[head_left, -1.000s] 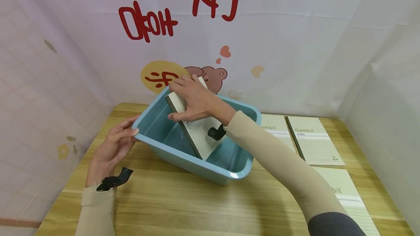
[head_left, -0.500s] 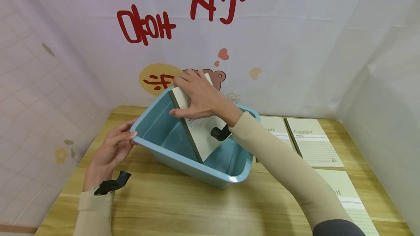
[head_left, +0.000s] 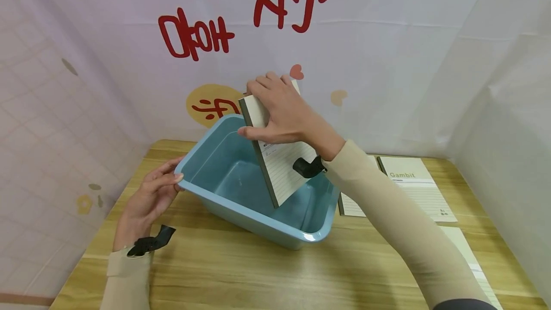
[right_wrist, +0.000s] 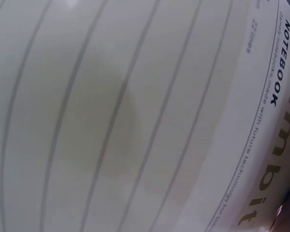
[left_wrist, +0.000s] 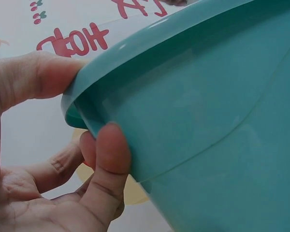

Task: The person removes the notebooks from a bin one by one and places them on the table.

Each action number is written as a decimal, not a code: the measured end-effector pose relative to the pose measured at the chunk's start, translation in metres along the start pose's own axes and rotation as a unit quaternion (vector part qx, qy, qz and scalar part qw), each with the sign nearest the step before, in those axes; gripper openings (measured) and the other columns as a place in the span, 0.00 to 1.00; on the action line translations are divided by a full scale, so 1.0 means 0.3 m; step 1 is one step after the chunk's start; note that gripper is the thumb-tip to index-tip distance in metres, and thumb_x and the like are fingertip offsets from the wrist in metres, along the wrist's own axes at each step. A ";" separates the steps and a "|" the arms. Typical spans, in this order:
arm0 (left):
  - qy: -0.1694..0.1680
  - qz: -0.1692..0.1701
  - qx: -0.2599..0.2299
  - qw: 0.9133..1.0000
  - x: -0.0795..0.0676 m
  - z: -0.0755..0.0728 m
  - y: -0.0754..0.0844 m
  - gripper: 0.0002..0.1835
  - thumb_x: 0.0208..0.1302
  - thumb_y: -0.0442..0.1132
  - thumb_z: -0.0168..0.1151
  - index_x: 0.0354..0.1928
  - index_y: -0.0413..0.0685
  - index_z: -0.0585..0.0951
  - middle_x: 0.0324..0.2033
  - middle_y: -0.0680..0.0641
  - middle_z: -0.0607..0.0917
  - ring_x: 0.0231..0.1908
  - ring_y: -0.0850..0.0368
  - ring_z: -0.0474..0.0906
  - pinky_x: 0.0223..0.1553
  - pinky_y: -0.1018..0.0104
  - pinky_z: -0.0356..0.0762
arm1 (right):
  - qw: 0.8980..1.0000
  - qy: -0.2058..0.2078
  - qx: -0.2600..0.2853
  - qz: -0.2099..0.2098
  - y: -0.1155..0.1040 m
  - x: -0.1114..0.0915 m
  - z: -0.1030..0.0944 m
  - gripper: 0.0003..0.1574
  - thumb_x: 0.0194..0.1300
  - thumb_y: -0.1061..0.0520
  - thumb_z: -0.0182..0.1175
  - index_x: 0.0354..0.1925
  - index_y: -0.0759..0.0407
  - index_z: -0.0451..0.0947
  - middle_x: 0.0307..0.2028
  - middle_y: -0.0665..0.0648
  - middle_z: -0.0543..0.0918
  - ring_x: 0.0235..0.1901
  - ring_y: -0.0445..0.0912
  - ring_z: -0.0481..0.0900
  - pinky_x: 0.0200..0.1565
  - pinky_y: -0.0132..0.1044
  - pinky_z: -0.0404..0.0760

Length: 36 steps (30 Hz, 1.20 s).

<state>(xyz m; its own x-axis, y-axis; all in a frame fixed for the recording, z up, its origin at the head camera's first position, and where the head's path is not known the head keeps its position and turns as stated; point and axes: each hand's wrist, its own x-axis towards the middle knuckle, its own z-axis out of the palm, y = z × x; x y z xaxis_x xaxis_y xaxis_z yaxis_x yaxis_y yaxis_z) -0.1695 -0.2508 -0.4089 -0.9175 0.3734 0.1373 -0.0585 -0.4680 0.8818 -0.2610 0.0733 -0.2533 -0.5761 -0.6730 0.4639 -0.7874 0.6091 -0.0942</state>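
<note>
A blue plastic basin (head_left: 241,214) stands tilted toward me on the wooden table. At its left corner my left hand (head_left: 151,194) pinches the rim, thumb on top and fingers beneath; the left wrist view shows the fingertips (left_wrist: 113,150) against the outer wall. My right hand (head_left: 284,109) grips a cream notebook (head_left: 286,171) by its upper end, thumb along the dark spine side. The notebook slants upright, its lower end inside the basin and its top above the rim. In the right wrist view the lined cover (right_wrist: 111,121) fills the picture, with "Gambit" lettering at the right.
On the right lie more cream notebooks: one at the far right (head_left: 415,188), one partly behind my right sleeve (head_left: 352,206), and another near the front right (head_left: 467,252). A white printed curtain (head_left: 387,75) hangs behind the table and along both sides.
My right hand has lifted the notebook up and to the right, so more of it rises above the basin's rim. The left hand keeps its hold on the rim.
</note>
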 end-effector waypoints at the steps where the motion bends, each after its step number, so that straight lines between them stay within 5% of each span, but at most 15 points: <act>1: 0.001 -0.001 0.000 1.000 0.000 -0.001 -0.001 0.23 0.77 0.24 0.41 0.68 0.44 0.74 0.58 0.48 0.76 0.44 0.62 0.81 0.44 0.74 0.80 | 1.000 0.002 0.000 0.003 0.003 -0.002 -0.014 0.36 0.55 0.30 0.62 0.49 0.53 0.74 0.41 0.52 0.78 0.45 0.47 0.70 0.49 0.47 0.64; 12: 0.010 -0.001 -0.008 1.000 0.003 0.004 -0.010 0.23 0.76 0.24 0.42 0.67 0.43 0.74 0.59 0.47 0.75 0.44 0.61 0.81 0.46 0.74 0.80 | 0.998 0.002 -0.005 0.060 0.039 -0.062 -0.171 0.33 0.57 0.32 0.62 0.45 0.56 0.72 0.38 0.55 0.78 0.44 0.51 0.70 0.50 0.49 0.63; 21: 0.004 0.009 0.000 1.000 0.010 -0.001 -0.002 0.22 0.76 0.24 0.42 0.67 0.42 0.74 0.57 0.46 0.77 0.46 0.60 0.82 0.46 0.73 0.82 | 0.995 0.042 0.023 0.088 0.077 -0.121 -0.278 0.30 0.56 0.36 0.62 0.43 0.57 0.72 0.34 0.56 0.76 0.42 0.50 0.67 0.48 0.48 0.57; 36: 0.014 0.006 -0.006 1.000 0.020 -0.003 -0.005 0.22 0.76 0.24 0.43 0.66 0.40 0.74 0.56 0.45 0.77 0.43 0.60 0.81 0.44 0.73 0.80 | 0.983 -0.007 -0.011 0.184 0.193 -0.301 -0.270 0.27 0.59 0.37 0.64 0.37 0.57 0.68 0.29 0.57 0.72 0.37 0.52 0.64 0.46 0.48 0.55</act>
<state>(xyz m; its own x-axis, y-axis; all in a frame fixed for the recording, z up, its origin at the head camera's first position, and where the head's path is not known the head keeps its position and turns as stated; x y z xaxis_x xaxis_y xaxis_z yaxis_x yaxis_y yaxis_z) -0.1754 -0.2485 -0.4096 -0.9288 0.3452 0.1348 -0.0523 -0.4824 0.8744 -0.2368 0.2033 -0.2291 -0.8246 -0.4104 0.3892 -0.5196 0.8216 -0.2345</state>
